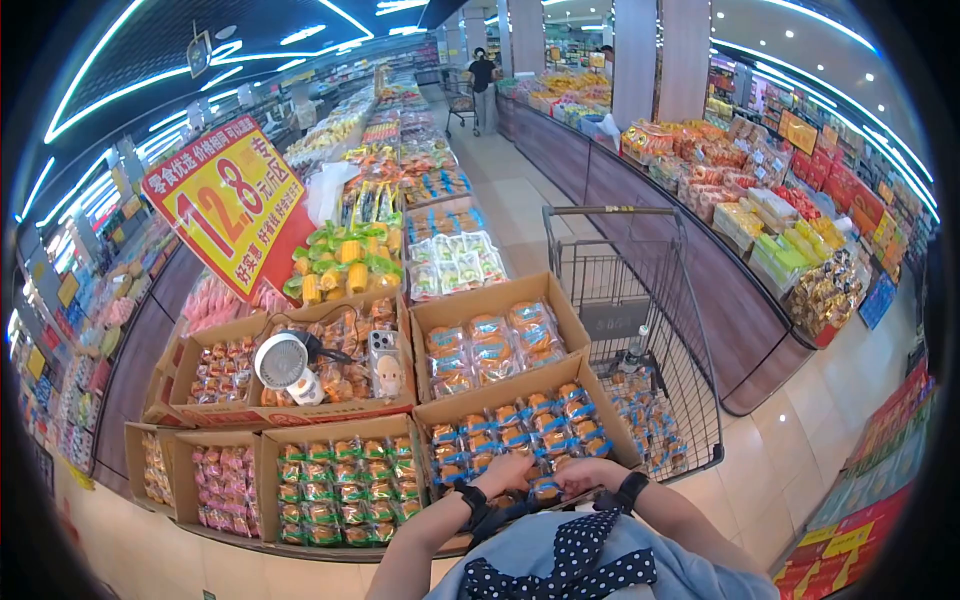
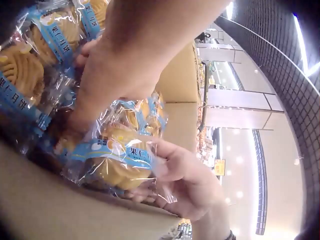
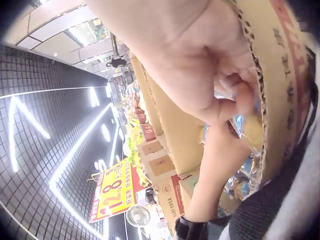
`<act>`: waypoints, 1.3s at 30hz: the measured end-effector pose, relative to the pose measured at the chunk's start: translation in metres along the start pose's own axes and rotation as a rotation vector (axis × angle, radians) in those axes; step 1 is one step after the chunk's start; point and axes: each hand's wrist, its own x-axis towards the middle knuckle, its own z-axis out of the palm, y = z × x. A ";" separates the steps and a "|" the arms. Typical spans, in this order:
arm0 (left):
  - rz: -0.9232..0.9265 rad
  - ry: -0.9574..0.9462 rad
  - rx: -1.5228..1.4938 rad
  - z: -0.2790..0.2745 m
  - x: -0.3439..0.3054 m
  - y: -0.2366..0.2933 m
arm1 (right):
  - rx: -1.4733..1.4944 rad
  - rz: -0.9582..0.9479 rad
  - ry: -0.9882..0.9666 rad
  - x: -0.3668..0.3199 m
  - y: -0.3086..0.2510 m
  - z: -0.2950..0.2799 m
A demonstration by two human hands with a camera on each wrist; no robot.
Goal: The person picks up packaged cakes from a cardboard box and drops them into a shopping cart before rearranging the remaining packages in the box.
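Note:
Blue-banded, clear-wrapped round cakes (image 1: 545, 420) fill a cardboard box (image 1: 610, 415) in front of the body. In the left wrist view, my right hand (image 2: 187, 177) pinches the right end of one wrapped cake (image 2: 120, 162) near the box's near wall. My left hand (image 2: 117, 70) reaches down among the packs beside that cake's left end, its fingertips blurred and partly hidden. The right wrist view has my right hand (image 3: 200, 65) close up with curled fingers at a pack (image 3: 252, 132), and my left hand (image 3: 220, 160) beyond it.
A metal shopping cart (image 1: 650, 330) holding packs stands right of the box. Boxes of green-banded (image 1: 345, 490) and pink packs (image 1: 225, 485) adjoin on the left. Behind them are a small white fan (image 1: 285, 360) and a phone (image 1: 385, 365). A person (image 1: 482, 78) stands far down the aisle.

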 end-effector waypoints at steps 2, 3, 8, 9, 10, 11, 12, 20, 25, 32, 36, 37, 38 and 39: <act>0.030 0.067 -0.029 0.006 0.001 -0.003 | -0.293 0.021 0.004 0.005 -0.003 0.001; 0.044 0.099 -0.044 0.004 -0.002 -0.002 | -0.439 0.031 0.004 0.005 -0.008 0.004; 0.063 0.142 -0.101 0.007 -0.007 -0.004 | -0.627 -0.082 0.132 -0.010 -0.017 0.020; 0.082 0.177 -0.097 0.011 -0.005 -0.006 | -0.761 -0.204 0.156 -0.001 -0.011 0.017; 0.076 0.164 -0.107 0.012 -0.005 -0.007 | -0.894 -0.328 0.180 0.011 -0.003 0.014; 0.071 0.152 -0.117 0.013 -0.004 -0.008 | -1.026 -0.453 0.204 0.021 0.005 0.009; 0.065 0.140 -0.126 0.014 -0.004 -0.008 | -1.124 -0.395 0.242 0.005 -0.004 0.017; 0.105 0.186 -0.174 0.019 -0.004 -0.011 | -1.323 -0.708 0.036 -0.019 -0.027 0.040; 0.091 0.151 -0.201 0.012 -0.006 -0.011 | -1.218 -0.636 -0.120 0.004 -0.023 0.029; 0.047 0.146 -0.234 0.013 -0.005 -0.009 | -1.328 -0.471 0.182 -0.001 -0.024 0.029; 0.078 0.153 -0.244 0.009 -0.007 -0.006 | -1.311 -0.492 0.224 -0.005 -0.019 0.022; 0.074 0.143 -0.232 0.010 -0.006 -0.006 | -1.324 -0.528 0.204 -0.003 -0.018 0.020; 0.070 0.131 -0.219 0.012 -0.003 -0.008 | -1.337 -0.565 0.184 -0.001 -0.017 0.017; 0.067 0.119 -0.206 0.013 -0.001 -0.009 | -1.305 -0.586 0.156 0.002 -0.015 0.013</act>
